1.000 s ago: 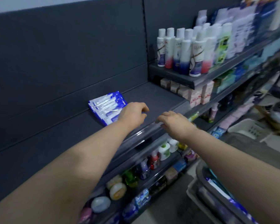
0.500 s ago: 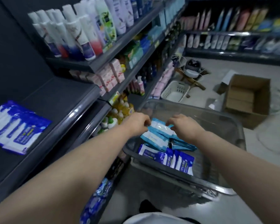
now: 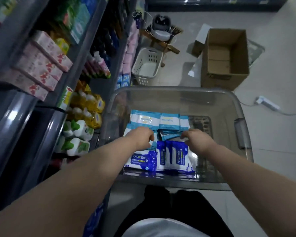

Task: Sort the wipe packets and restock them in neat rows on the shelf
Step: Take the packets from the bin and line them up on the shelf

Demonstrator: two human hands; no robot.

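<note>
Wipe packets (image 3: 154, 120), light-blue, beside dark-blue alcohol wipes (image 3: 174, 156) in clear bin (image 3: 243, 134), centre frame. Light, soft, probably slippery film; take by sealed edges or squeeze as a stack. Left grip (image 3: 142, 137), right grip (image 3: 198, 139): curled over the light-blue stack; actual hold cannot be told.

Inside the clear bin (image 3: 176, 88), left hand (image 3: 141, 138) and right hand (image 3: 198, 139) sit on light-blue wipe packets (image 3: 150, 119) at its middle. Dark-blue wipe packets (image 3: 176, 156) line its near wall. Grip unclear.
</note>
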